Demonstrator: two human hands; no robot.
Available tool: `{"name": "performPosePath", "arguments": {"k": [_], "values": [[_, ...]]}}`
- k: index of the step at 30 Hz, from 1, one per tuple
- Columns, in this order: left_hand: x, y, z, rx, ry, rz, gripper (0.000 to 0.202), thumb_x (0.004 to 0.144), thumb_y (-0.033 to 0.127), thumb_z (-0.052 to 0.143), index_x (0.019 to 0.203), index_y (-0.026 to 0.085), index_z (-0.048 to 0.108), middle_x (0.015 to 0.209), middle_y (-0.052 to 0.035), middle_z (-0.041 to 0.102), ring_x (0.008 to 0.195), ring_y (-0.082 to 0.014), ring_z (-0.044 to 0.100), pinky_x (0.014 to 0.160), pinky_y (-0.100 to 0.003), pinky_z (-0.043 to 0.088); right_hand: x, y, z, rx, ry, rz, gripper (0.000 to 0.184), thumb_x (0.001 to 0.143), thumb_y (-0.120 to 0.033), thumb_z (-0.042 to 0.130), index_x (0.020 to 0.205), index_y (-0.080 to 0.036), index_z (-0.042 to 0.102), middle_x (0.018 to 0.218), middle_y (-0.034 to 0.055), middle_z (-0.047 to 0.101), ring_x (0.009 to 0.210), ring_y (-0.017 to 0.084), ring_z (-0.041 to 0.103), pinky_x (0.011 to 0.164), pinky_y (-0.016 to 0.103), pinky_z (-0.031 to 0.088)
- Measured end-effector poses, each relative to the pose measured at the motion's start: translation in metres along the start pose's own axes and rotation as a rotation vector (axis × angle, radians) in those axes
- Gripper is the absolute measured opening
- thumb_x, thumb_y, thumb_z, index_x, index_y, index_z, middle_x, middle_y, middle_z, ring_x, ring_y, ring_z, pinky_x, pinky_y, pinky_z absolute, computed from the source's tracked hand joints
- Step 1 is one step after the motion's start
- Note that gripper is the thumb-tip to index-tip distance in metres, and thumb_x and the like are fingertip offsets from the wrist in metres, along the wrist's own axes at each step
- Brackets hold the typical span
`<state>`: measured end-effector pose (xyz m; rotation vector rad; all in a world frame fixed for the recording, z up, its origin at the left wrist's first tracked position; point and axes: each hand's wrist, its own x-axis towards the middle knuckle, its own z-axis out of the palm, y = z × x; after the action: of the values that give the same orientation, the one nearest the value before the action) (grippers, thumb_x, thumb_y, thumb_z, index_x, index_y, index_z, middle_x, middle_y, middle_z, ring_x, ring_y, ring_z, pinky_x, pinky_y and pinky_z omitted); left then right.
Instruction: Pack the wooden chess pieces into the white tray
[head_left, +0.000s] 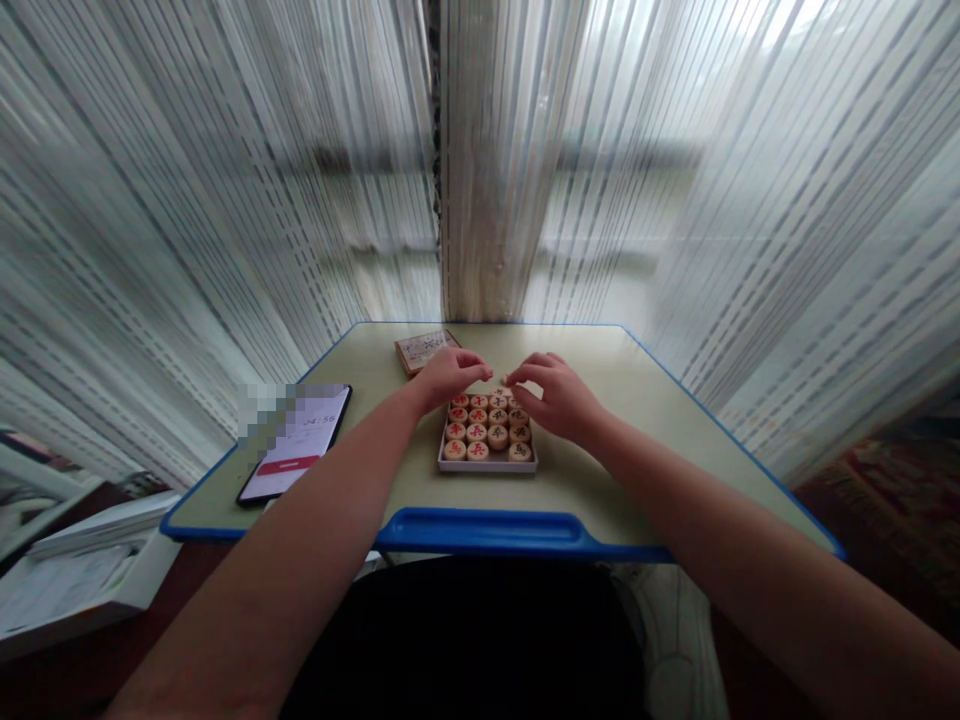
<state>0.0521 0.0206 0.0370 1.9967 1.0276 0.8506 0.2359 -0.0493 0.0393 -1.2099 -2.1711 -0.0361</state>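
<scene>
A shallow white box [489, 466] stands at the middle of the table, filled with rows of round wooden Chinese chess pieces. Red characters mark those on the left, such as the front piece [478, 451]; black ones mark the right, such as the corner piece [519, 452]. One gap shows in the front row. Over the box's far left corner, my left hand [452, 374] is open, fingers stretched towards the right. At the far right corner, my right hand [553, 392] pinches a small pale Chinese chess piece [505, 380] at its fingertips. My hands partly hide the back row.
A patterned box lid [424, 350] lies behind my left hand. A phone [300, 445] with a lit screen rests on the left side of the table [637, 480]. A blue trough [487, 527] runs along the front edge. Striped curtains [495, 200] hang behind.
</scene>
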Motion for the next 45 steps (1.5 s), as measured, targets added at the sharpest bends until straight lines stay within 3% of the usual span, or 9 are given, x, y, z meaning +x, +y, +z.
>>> {"name": "performPosePath", "arguments": {"k": [3, 7, 12, 21, 23, 28, 36, 41, 45], "values": [[0.000, 0.000, 0.001, 0.025, 0.043, -0.013, 0.029, 0.065, 0.040, 0.058, 0.071, 0.013, 0.068, 0.072, -0.0049, 0.066, 0.070, -0.0154, 0.055, 0.066, -0.027, 0.040, 0.003, 0.028, 0.012, 0.000, 0.050, 0.066, 0.026, 0.079, -0.016, 0.045, 0.092, -0.020, 0.067, 0.096, 0.0072, 0.060, 0.091, 0.019, 0.051, 0.087, 0.036, 0.040], [-0.002, 0.000, 0.002, 0.072, -0.040, -0.028, 0.036, 0.066, 0.045, 0.056, 0.077, 0.013, 0.070, 0.073, -0.0045, 0.066, 0.068, -0.0157, 0.054, 0.060, -0.025, 0.038, 0.007, 0.050, 0.025, -0.022, -0.059, 0.085, 0.033, 0.081, -0.013, 0.041, 0.100, -0.022, 0.066, 0.106, 0.0060, 0.061, 0.097, 0.018, 0.052, 0.092, 0.036, 0.038], [-0.002, -0.004, 0.003, 0.162, -0.161, 0.008, 0.046, 0.070, 0.054, 0.049, 0.077, 0.014, 0.072, 0.064, -0.0019, 0.063, 0.062, -0.0144, 0.051, 0.058, -0.025, 0.036, 0.006, 0.048, 0.026, -0.101, -0.166, 0.073, 0.028, 0.079, -0.015, 0.047, 0.100, -0.019, 0.065, 0.107, 0.0067, 0.062, 0.098, 0.017, 0.052, 0.092, 0.033, 0.037], [-0.002, -0.006, 0.001, 0.295, -0.034, 0.021, 0.051, 0.068, 0.060, 0.047, 0.068, 0.015, 0.071, 0.039, 0.0017, 0.044, 0.044, -0.0118, 0.040, 0.047, -0.025, 0.027, 0.006, 0.047, 0.017, -0.149, -0.156, 0.171, 0.013, 0.076, -0.027, 0.057, 0.079, -0.017, 0.064, 0.084, 0.0055, 0.065, 0.081, 0.017, 0.054, 0.080, 0.031, 0.040], [-0.001, -0.009, 0.000, 0.313, -0.007, 0.031, 0.050, 0.069, 0.059, 0.046, 0.066, 0.016, 0.071, 0.041, 0.0007, 0.047, 0.045, -0.0125, 0.041, 0.047, -0.026, 0.027, 0.005, 0.047, 0.016, -0.161, -0.158, 0.197, 0.015, 0.074, -0.031, 0.059, 0.079, -0.017, 0.063, 0.084, 0.0058, 0.064, 0.080, 0.017, 0.054, 0.078, 0.031, 0.040], [0.003, -0.015, -0.002, 0.380, 0.017, 0.031, 0.054, 0.075, 0.058, 0.038, 0.062, 0.017, 0.070, 0.056, -0.0039, 0.061, 0.052, -0.0150, 0.049, 0.052, -0.026, 0.031, 0.003, 0.045, 0.018, -0.126, -0.131, 0.165, 0.033, 0.076, -0.028, 0.056, 0.106, -0.018, 0.059, 0.100, 0.0078, 0.063, 0.089, 0.017, 0.055, 0.084, 0.032, 0.040], [0.007, -0.016, 0.001, 0.325, -0.042, 0.122, 0.052, 0.082, 0.048, 0.030, 0.072, 0.018, 0.071, 0.086, -0.0091, 0.068, 0.083, -0.0206, 0.058, 0.076, -0.028, 0.039, 0.005, 0.041, 0.015, -0.163, -0.235, 0.138, 0.028, 0.075, -0.018, 0.050, 0.097, -0.017, 0.067, 0.098, 0.0053, 0.068, 0.089, 0.017, 0.058, 0.086, 0.030, 0.040], [0.007, -0.014, 0.002, 0.322, -0.067, 0.132, 0.057, 0.085, 0.045, 0.024, 0.074, 0.015, 0.071, 0.088, -0.0119, 0.068, 0.084, -0.0211, 0.058, 0.080, -0.029, 0.041, 0.005, 0.042, 0.014, -0.160, -0.207, 0.155, 0.025, 0.077, -0.025, 0.052, 0.094, -0.016, 0.067, 0.093, 0.0065, 0.068, 0.084, 0.018, 0.058, 0.082, 0.029, 0.042], [0.006, -0.010, 0.001, 0.524, -0.095, 0.118, 0.053, 0.086, 0.039, 0.024, 0.083, 0.012, 0.070, 0.092, -0.0128, 0.066, 0.085, -0.0203, 0.057, 0.080, -0.030, 0.042, 0.005, 0.044, 0.012, -0.172, -0.215, 0.206, 0.028, 0.073, -0.027, 0.056, 0.096, -0.016, 0.067, 0.092, 0.0067, 0.067, 0.086, 0.018, 0.058, 0.084, 0.029, 0.041]]}}
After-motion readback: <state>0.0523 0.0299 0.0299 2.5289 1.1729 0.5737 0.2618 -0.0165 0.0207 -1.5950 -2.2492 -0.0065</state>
